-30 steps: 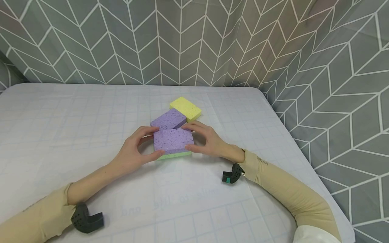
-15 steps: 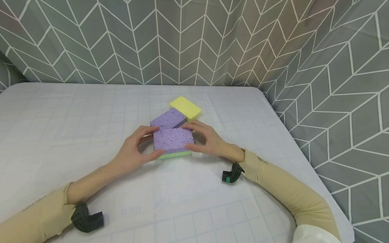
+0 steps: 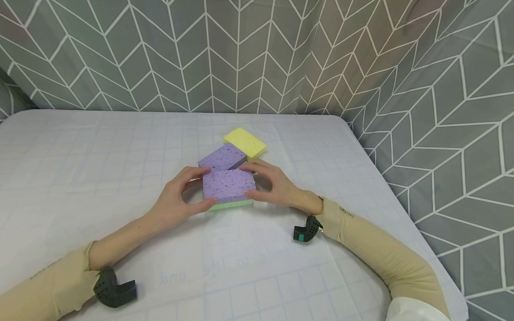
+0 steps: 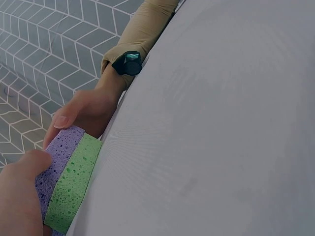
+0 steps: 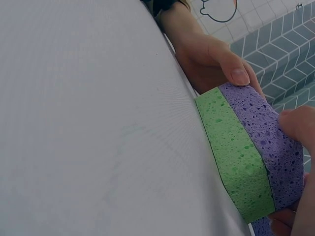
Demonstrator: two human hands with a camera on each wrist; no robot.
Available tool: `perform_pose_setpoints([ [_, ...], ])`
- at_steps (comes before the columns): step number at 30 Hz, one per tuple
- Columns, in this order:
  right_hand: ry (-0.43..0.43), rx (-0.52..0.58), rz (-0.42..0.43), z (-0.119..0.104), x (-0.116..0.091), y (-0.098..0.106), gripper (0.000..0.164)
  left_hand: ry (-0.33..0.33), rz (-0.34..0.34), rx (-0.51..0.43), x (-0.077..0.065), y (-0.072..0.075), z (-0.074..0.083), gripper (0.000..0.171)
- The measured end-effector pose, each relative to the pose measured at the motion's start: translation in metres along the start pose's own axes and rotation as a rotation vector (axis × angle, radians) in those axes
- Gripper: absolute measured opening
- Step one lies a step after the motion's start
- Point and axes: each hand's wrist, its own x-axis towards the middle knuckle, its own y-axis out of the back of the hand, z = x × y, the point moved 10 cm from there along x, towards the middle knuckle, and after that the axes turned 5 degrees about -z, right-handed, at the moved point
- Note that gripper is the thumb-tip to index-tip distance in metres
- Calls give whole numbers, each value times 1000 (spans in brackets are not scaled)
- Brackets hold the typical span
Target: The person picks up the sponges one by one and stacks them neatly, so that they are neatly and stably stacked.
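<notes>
A light purple sponge [image 3: 229,185] lies flat on top of a green sponge [image 3: 230,205], of which the head view shows only the front edge. My left hand [image 3: 178,191] grips the purple sponge at its left corners, thumb in front and fingers behind. On the opposite end my right hand [image 3: 275,185] holds it the same way. Both wrist views show the two layers stacked evenly, the green sponge [image 5: 236,157] underneath against the table and the purple sponge [image 4: 54,172] above it, with the thumbs on the purple one.
Just behind the stack, a second purple sponge [image 3: 222,157] lies at an angle, its corner against a yellow sponge [image 3: 246,143] farther back. They rest on a white-covered table [image 3: 120,147] with a grey patterned curtain [image 3: 225,58] behind it.
</notes>
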Motion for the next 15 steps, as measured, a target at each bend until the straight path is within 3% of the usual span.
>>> perform_pose_setpoints([
  [15, 2, 1, -3, 0, 1, 0, 63, 7, -3, -1, 0, 0, -1, 68],
])
